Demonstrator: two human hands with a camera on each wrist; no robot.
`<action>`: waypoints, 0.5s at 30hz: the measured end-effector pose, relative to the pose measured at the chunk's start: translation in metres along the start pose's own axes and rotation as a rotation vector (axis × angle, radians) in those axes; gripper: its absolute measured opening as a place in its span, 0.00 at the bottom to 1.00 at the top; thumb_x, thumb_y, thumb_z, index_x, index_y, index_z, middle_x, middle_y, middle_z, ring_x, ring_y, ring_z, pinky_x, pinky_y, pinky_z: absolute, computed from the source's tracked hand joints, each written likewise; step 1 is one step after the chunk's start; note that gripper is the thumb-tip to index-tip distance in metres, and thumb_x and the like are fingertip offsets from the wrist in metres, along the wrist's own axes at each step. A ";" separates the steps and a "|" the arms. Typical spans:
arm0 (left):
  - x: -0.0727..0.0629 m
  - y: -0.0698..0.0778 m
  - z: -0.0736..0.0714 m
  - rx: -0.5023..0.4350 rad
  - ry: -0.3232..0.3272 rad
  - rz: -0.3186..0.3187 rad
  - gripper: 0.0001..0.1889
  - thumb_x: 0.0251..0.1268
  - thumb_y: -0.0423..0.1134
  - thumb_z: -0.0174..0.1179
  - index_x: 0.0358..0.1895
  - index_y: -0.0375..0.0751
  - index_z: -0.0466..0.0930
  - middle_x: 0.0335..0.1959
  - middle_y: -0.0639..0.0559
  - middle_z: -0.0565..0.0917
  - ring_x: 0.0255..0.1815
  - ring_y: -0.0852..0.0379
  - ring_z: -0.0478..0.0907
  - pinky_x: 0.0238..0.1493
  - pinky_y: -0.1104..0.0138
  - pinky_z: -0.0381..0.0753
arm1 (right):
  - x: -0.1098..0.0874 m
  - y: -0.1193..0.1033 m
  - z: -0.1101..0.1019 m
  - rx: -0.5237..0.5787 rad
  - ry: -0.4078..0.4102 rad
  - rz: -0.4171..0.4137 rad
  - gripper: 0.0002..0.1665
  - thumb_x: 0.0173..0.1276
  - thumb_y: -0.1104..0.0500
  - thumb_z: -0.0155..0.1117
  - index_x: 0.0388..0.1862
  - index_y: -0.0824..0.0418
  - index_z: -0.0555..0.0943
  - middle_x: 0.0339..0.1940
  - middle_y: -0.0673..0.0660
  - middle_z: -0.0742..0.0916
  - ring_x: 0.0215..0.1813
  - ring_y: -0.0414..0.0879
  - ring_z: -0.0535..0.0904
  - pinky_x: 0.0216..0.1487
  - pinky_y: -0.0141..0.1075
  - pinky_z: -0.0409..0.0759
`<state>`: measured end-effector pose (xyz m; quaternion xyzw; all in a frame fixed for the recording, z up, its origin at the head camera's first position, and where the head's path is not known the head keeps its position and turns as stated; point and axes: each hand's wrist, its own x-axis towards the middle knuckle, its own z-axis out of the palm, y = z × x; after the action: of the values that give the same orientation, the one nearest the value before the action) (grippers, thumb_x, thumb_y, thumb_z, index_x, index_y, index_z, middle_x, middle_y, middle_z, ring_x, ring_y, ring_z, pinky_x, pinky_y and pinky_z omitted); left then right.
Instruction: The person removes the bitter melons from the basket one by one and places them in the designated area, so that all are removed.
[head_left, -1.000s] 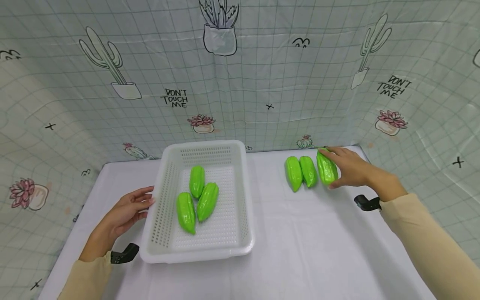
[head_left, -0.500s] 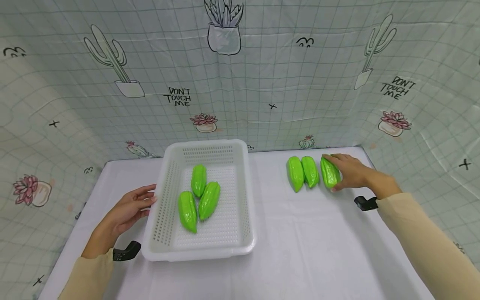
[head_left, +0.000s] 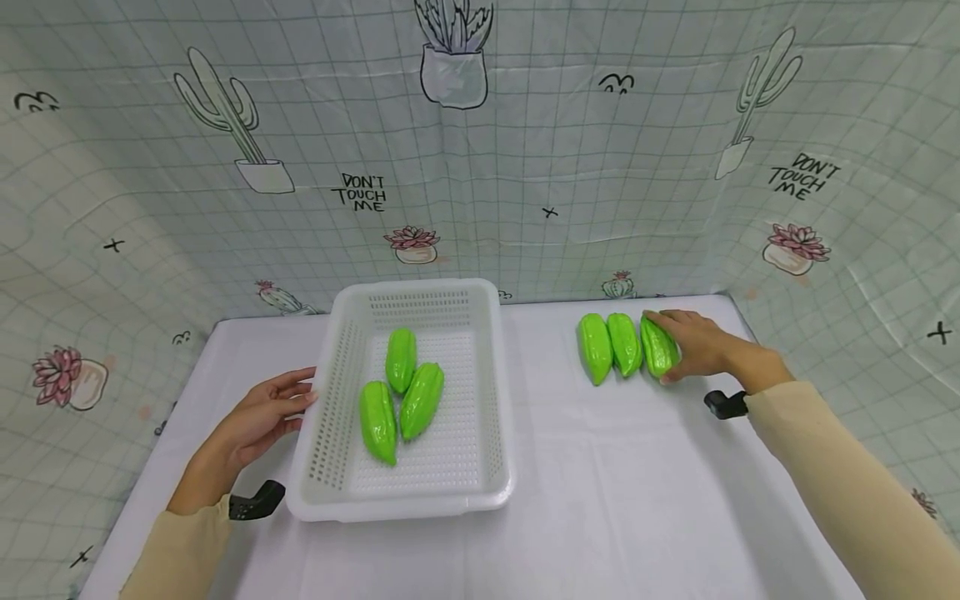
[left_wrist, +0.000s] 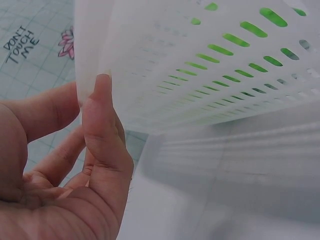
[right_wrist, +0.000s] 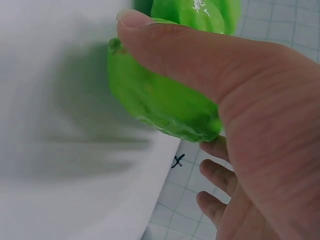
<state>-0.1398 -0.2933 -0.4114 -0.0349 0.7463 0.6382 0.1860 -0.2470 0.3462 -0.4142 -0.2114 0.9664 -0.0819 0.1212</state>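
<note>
My left hand pinches the left rim of a white perforated plastic basket; the thumb and a finger meet at the rim in the left wrist view. Inside the basket lie three glossy green ridged fruits, among them a front-left fruit. At the table's far right, my right hand holds another green ridged fruit between thumb and fingers, across its two ends. Two more such fruits, a left one and a middle one, lie side by side just left of it.
A white cloth covers the table. Behind it and on both sides hangs a grid-patterned curtain with cactus prints. The basket stands left of the table's middle, its back rim near the curtain.
The fruit in my right hand has come slightly nearer and lower, and now lies closer to the two beside it. My left hand stays at the basket rim. The head view shifts slightly.
</note>
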 end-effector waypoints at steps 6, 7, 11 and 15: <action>0.000 0.001 0.001 -0.015 0.002 -0.002 0.36 0.82 0.33 0.57 0.83 0.28 0.50 0.49 0.62 0.83 0.44 0.64 0.85 0.42 0.71 0.84 | 0.001 0.001 0.001 -0.018 -0.007 -0.006 0.66 0.53 0.52 0.89 0.80 0.75 0.59 0.74 0.81 0.70 0.74 0.81 0.63 0.71 0.74 0.62; -0.001 0.001 0.001 -0.018 0.003 -0.003 0.36 0.82 0.33 0.57 0.83 0.28 0.50 0.49 0.62 0.83 0.44 0.64 0.85 0.42 0.71 0.84 | 0.001 0.000 0.001 -0.021 -0.010 -0.004 0.66 0.53 0.52 0.89 0.80 0.75 0.59 0.74 0.81 0.70 0.74 0.80 0.63 0.71 0.74 0.62; -0.001 0.002 0.001 -0.028 -0.001 -0.008 0.36 0.82 0.33 0.57 0.83 0.28 0.49 0.49 0.62 0.83 0.44 0.64 0.85 0.42 0.71 0.85 | 0.002 0.000 0.002 -0.035 -0.019 -0.001 0.66 0.53 0.51 0.89 0.80 0.75 0.60 0.74 0.81 0.70 0.74 0.80 0.63 0.72 0.74 0.63; -0.001 0.002 0.001 -0.024 -0.002 -0.006 0.36 0.82 0.33 0.57 0.83 0.28 0.49 0.49 0.62 0.83 0.44 0.65 0.84 0.43 0.70 0.84 | 0.004 0.001 0.003 -0.037 -0.024 -0.001 0.66 0.52 0.52 0.89 0.79 0.75 0.60 0.73 0.81 0.70 0.74 0.81 0.63 0.71 0.74 0.63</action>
<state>-0.1395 -0.2923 -0.4094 -0.0389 0.7382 0.6466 0.1883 -0.2494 0.3448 -0.4180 -0.2149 0.9662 -0.0615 0.1288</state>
